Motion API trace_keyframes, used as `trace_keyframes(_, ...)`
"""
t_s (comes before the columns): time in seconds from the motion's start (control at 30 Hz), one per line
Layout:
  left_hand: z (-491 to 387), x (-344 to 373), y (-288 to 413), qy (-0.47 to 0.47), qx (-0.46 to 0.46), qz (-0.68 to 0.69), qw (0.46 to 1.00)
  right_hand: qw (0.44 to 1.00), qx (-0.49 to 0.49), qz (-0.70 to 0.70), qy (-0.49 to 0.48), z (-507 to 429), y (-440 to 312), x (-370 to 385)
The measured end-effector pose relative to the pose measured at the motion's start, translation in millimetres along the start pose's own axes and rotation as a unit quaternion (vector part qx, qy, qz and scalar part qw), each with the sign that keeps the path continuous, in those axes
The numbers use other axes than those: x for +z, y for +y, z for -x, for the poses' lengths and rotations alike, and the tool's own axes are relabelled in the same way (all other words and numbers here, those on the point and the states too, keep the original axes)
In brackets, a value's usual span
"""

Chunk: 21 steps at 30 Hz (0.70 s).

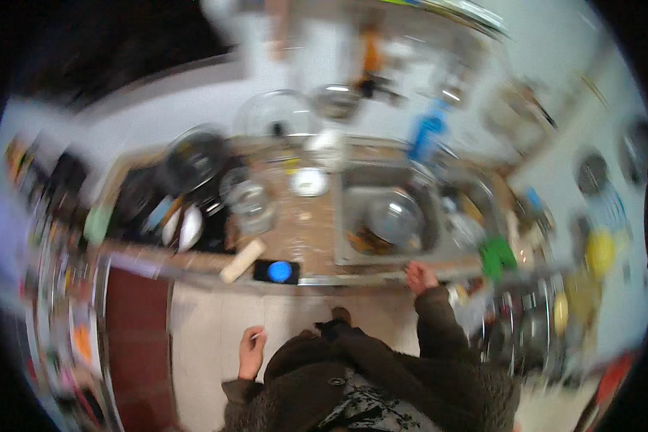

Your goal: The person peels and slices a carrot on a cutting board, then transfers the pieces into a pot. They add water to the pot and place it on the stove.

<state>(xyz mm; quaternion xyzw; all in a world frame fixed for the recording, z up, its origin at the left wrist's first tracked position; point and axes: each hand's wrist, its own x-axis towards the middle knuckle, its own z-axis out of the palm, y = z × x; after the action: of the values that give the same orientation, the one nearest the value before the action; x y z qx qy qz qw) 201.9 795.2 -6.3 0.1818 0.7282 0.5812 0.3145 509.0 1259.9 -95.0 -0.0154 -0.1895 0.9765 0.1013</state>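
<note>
The whole view is blurred. My left hand (252,352) hangs over the floor in front of the counter, fingers curled; a small pale spot shows at the fingertips, too blurred to identify. At the front edge of the sink (342,216) is my right hand (422,277), its fingers bent; whether it touches the edge or holds anything is unclear. A rounded, shiny bowl-like vessel (393,216) sits in the basin beside brownish matter (368,241). Left of the sink, a phone-like black device (276,271) with a blue disc lit on it lies at the counter's edge, next to a pale oblong block (243,261).
A black cooktop (140,200) holds a dark lidded pan (197,159). Near it stand a glass jar (251,208) and a small white dish (309,182). A green cloth-like item (498,258) hangs right of the sink. Racks of kitchenware flank both sides.
</note>
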Motion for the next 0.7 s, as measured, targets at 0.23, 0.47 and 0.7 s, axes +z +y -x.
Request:
trace_keyframes(0.23, 3, -22, 5, -0.028, -0.025, 0.028, 0.999, 0.741, -0.172, 0.033, 0.648, 54, 93, 100)
trace_keyframes(0.47, -10, -19, -1, -0.113, -0.018, 0.009, 0.993, 0.817, -0.187, 0.052, 0.543, 117, 140, 33)
trace_keyframes(0.7, -7, -23, 14, -0.084, 0.001, 0.005, 0.996, 0.788, -0.187, 0.028, 0.586, 67, 131, 67)
